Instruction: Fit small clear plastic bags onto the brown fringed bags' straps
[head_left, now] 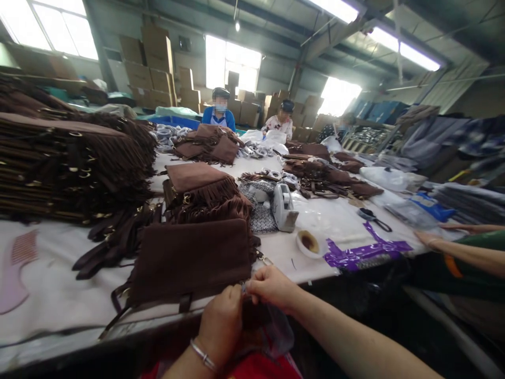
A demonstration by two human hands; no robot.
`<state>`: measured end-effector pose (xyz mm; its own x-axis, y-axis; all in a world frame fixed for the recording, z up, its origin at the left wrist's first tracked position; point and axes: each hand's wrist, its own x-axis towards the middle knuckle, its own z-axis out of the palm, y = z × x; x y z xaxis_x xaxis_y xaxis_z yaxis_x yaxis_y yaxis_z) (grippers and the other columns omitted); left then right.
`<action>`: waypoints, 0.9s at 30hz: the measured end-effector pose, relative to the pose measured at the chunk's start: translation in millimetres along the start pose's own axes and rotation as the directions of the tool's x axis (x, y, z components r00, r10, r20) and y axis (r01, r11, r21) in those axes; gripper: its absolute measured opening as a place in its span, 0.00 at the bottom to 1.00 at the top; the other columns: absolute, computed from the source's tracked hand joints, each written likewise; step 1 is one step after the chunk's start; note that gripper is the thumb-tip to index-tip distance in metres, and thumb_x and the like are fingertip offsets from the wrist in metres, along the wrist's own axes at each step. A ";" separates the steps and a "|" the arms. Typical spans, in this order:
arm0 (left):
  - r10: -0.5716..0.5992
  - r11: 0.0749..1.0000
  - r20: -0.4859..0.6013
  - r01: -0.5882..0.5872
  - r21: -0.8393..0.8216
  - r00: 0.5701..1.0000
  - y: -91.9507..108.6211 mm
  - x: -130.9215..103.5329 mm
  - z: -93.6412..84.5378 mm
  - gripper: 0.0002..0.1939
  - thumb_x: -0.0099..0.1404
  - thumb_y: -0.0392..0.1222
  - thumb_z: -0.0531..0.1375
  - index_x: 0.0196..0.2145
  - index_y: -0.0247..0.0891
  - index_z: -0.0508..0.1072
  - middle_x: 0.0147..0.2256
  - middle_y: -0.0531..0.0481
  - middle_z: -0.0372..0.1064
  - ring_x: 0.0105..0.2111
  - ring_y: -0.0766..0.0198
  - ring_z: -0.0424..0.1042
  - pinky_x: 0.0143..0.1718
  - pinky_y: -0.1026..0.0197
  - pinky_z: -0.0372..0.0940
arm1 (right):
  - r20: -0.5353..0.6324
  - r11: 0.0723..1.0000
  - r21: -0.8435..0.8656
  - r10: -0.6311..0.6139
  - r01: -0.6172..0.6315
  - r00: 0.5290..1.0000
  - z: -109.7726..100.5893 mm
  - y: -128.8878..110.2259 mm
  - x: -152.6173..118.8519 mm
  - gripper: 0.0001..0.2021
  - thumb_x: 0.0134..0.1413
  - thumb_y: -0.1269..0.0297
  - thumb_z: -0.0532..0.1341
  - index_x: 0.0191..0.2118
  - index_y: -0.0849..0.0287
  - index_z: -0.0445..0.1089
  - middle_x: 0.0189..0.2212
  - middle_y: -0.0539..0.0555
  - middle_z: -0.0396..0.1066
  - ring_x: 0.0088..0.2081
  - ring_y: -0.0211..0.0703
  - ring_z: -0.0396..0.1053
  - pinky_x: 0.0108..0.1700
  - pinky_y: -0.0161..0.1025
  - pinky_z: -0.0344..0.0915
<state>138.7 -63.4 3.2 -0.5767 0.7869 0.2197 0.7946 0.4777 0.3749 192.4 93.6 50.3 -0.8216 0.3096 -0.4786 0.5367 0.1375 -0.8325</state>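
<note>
A dark brown bag (193, 258) lies flat at the table's front edge, with metal rings and short straps at its corners. By its lower right corner, my left hand (224, 316) and my right hand (272, 287) meet, fingertips pinched together. A tiny bluish bit shows between them, too small to name. Both hands are closed, and the fingers hide most of what they hold. Behind this bag sits a pile of brown fringed bags (201, 181). Dark straps (114, 237) with metal fittings lie to its left.
A tall stack of fringed bags (63, 158) and a pink comb (16, 279) are at left. Right of the bag are a tape dispenser (284, 208), a tape roll (308, 243) and purple tape (366, 251) on the table edge. A co-worker's arm (465, 247) reaches in from the right.
</note>
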 end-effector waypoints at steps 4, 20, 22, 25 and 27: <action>-0.003 0.996 0.047 -0.001 0.085 0.999 0.7 0.2 1.1 0.09 0.63 0.31 0.53 0.39 0.37 0.71 0.32 0.46 0.73 0.29 0.58 0.73 0.28 0.60 0.65 | -0.057 0.993 -0.112 0.021 -0.027 0.998 2.4 1.4 6.8 0.13 0.45 0.61 0.60 0.15 0.60 0.66 0.11 0.47 0.63 0.15 0.31 0.53 0.17 0.30 0.47; 0.000 0.987 0.051 -0.008 0.160 0.999 -0.5 -3.4 -0.9 0.09 0.64 0.30 0.51 0.35 0.38 0.70 0.30 0.46 0.71 0.29 0.57 0.72 0.28 0.59 0.63 | -0.068 0.983 -0.129 0.119 -0.127 0.990 8.4 -3.2 10.5 0.12 0.45 0.62 0.61 0.16 0.59 0.64 0.11 0.46 0.61 0.13 0.31 0.54 0.14 0.30 0.48; -0.033 0.988 0.082 0.020 0.156 0.996 -1.3 -2.9 -2.5 0.11 0.65 0.30 0.49 0.34 0.38 0.70 0.30 0.45 0.71 0.29 0.55 0.72 0.27 0.58 0.62 | -0.014 0.994 -0.060 0.094 -0.095 0.995 5.0 -3.4 3.1 0.08 0.44 0.67 0.61 0.19 0.60 0.68 0.13 0.46 0.65 0.13 0.30 0.53 0.15 0.30 0.47; -0.051 0.996 0.122 0.041 0.082 0.991 -1.7 -1.3 -4.1 0.12 0.66 0.31 0.49 0.33 0.37 0.71 0.30 0.45 0.72 0.28 0.55 0.72 0.26 0.58 0.60 | -0.031 0.995 0.027 0.093 -0.092 0.995 3.8 -1.2 -6.6 0.04 0.41 0.73 0.60 0.22 0.61 0.72 0.14 0.46 0.66 0.14 0.29 0.53 0.16 0.30 0.47; -0.054 0.998 0.108 0.057 -0.019 0.993 -0.8 0.4 -4.6 0.14 0.68 0.34 0.47 0.32 0.37 0.71 0.30 0.44 0.72 0.29 0.57 0.71 0.29 0.59 0.60 | -0.072 0.991 0.089 0.104 -0.097 0.992 6.3 2.4 -9.8 0.04 0.41 0.73 0.60 0.23 0.61 0.72 0.16 0.47 0.68 0.14 0.29 0.53 0.16 0.30 0.46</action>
<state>136.9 -65.2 7.1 -0.5951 0.7974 0.1000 0.7568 0.5141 0.4037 200.5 84.9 51.2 -0.7456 0.3888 -0.5413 0.5951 0.0227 -0.8033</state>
